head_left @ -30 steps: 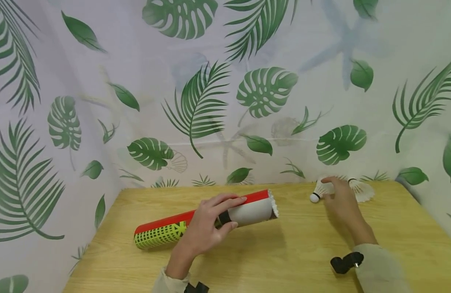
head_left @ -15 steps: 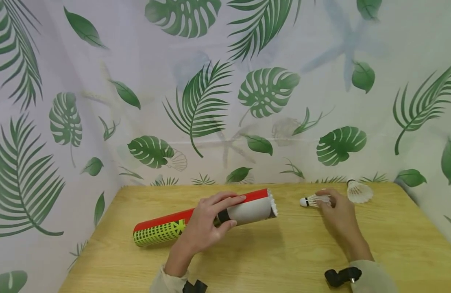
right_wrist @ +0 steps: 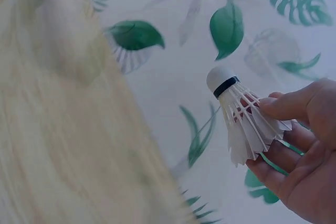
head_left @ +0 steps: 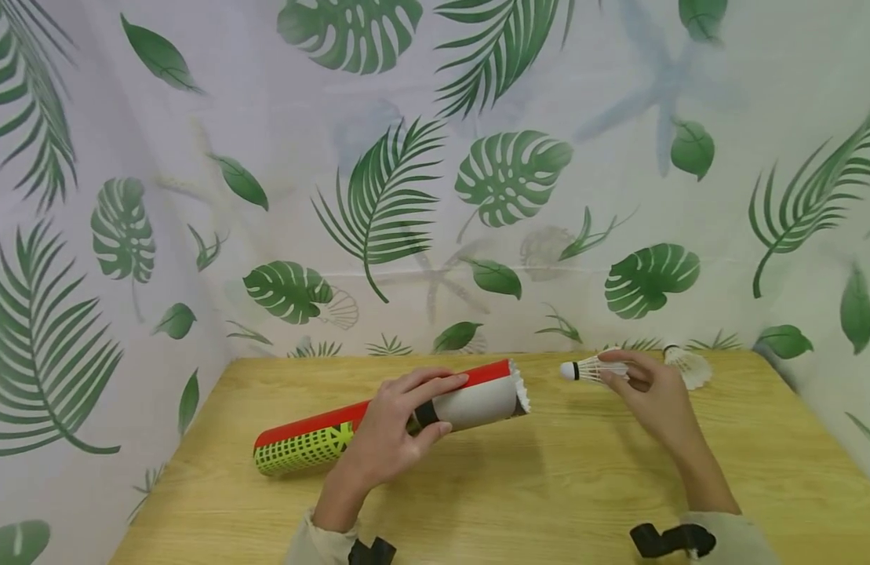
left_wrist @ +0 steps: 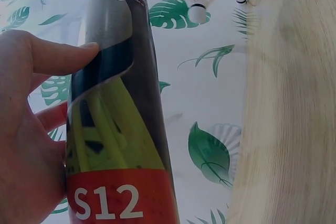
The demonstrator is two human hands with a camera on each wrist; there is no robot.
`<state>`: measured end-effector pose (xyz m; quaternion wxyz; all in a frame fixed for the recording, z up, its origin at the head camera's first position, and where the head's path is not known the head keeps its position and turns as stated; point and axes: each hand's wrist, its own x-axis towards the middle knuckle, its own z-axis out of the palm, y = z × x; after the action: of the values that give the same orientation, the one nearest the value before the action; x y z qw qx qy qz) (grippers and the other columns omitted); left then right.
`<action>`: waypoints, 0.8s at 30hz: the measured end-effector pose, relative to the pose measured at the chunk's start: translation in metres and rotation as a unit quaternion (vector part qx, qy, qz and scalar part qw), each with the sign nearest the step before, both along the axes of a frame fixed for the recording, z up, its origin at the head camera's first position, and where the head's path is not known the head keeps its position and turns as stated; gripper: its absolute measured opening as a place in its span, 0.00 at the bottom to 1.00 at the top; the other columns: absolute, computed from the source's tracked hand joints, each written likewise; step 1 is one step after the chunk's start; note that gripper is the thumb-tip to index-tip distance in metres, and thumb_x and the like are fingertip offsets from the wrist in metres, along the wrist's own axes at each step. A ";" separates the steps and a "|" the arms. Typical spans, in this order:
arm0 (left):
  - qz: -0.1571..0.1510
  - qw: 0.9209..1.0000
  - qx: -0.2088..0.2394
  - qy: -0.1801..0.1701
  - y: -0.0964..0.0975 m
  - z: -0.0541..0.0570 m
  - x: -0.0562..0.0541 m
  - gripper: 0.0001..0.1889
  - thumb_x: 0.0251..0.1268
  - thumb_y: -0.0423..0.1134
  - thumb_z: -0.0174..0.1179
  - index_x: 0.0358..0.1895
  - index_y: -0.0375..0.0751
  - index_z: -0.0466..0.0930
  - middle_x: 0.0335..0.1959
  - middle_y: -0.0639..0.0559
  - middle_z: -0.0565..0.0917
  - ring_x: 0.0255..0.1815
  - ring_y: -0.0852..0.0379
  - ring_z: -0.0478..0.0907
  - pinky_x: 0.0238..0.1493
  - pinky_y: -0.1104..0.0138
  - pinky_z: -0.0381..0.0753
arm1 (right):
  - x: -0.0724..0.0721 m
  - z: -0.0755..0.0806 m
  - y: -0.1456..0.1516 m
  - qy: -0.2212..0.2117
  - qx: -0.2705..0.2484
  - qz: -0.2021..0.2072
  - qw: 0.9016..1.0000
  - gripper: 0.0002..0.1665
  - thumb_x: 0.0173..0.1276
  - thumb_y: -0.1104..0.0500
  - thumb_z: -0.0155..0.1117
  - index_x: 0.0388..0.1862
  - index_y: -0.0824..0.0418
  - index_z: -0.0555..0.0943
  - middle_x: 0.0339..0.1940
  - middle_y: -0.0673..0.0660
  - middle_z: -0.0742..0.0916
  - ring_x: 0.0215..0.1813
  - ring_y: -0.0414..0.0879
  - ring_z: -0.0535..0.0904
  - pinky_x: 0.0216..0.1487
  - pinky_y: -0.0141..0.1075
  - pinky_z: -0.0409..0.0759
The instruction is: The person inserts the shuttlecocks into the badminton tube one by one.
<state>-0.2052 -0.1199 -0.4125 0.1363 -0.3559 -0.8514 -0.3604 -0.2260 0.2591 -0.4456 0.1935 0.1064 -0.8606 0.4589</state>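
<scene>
A shuttlecock tube (head_left: 473, 402) in red, grey and yellow-green slants across the middle of the head view, its right end raised. My left hand (head_left: 392, 431) grips it around the middle; "S12" shows on the tube (left_wrist: 121, 129) in the left wrist view. My right hand (head_left: 653, 396) pinches a white feather shuttlecock (head_left: 590, 369) by its skirt, cork pointing left toward the tube's ragged white end. In the right wrist view, thumb and fingers hold the shuttlecock (right_wrist: 247, 119) by the feathers, its black band and cork exposed.
Another shuttlecock (head_left: 689, 367) lies at the back right of the wooden table (head_left: 547, 486), behind my right hand. A leaf-printed cloth (head_left: 420, 196) hangs along the back and sides.
My right hand has picked up the left one of two shuttlecocks, turned its cork leftward and carried it left toward the tube. The left hand and tube stay nearly in place.
</scene>
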 end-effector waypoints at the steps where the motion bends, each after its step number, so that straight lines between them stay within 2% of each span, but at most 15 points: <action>1: 0.000 1.000 0.001 -0.001 0.000 0.000 0.000 0.33 0.63 0.38 0.72 0.71 0.66 0.76 0.68 0.62 0.76 0.67 0.58 0.74 0.59 0.46 0.70 | 0.002 0.004 -0.003 0.005 -0.005 0.005 1.000 0.15 0.74 0.62 0.66 0.57 0.64 0.85 0.56 0.67 0.86 0.46 0.21 0.79 0.46 0.17 0.74; 7: 0.004 1.000 -0.005 0.003 -0.001 0.000 -0.003 0.33 0.61 0.37 0.73 0.70 0.65 0.77 0.67 0.61 0.76 0.66 0.57 0.75 0.61 0.44 0.70 | 0.014 0.032 -0.017 0.020 -0.027 0.019 0.999 0.15 0.73 0.63 0.68 0.57 0.61 0.85 0.47 0.63 0.90 0.42 0.31 0.85 0.45 0.21 0.79; 15: 0.003 1.000 0.003 0.010 -0.002 -0.001 -0.006 0.34 0.61 0.37 0.73 0.71 0.64 0.76 0.68 0.59 0.76 0.66 0.57 0.75 0.62 0.43 0.70 | 0.032 0.063 -0.032 0.020 -0.053 0.051 0.997 0.15 0.71 0.64 0.69 0.56 0.59 0.86 0.48 0.57 0.90 0.43 0.37 0.88 0.45 0.25 0.81; 19: 0.001 1.000 0.000 0.006 -0.001 0.000 -0.008 0.33 0.63 0.38 0.72 0.71 0.65 0.76 0.68 0.59 0.76 0.66 0.56 0.75 0.61 0.44 0.71 | 0.038 0.070 -0.041 0.029 -0.078 0.074 0.994 0.14 0.70 0.68 0.68 0.54 0.62 0.86 0.44 0.59 0.91 0.41 0.41 0.89 0.43 0.29 0.83; 24: 0.003 1.000 -0.001 -0.001 -0.001 0.001 -0.009 0.33 0.63 0.37 0.72 0.71 0.65 0.76 0.68 0.57 0.77 0.66 0.56 0.75 0.60 0.44 0.70 | 0.040 0.068 -0.052 0.035 -0.079 0.093 0.992 0.14 0.70 0.71 0.67 0.53 0.64 0.85 0.47 0.60 0.90 0.44 0.40 0.88 0.45 0.30 0.84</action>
<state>-0.2141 -0.1210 -0.4116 0.1358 -0.3529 -0.8530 -0.3598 -0.1863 0.2071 -0.3780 0.1881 0.1860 -0.8005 0.5377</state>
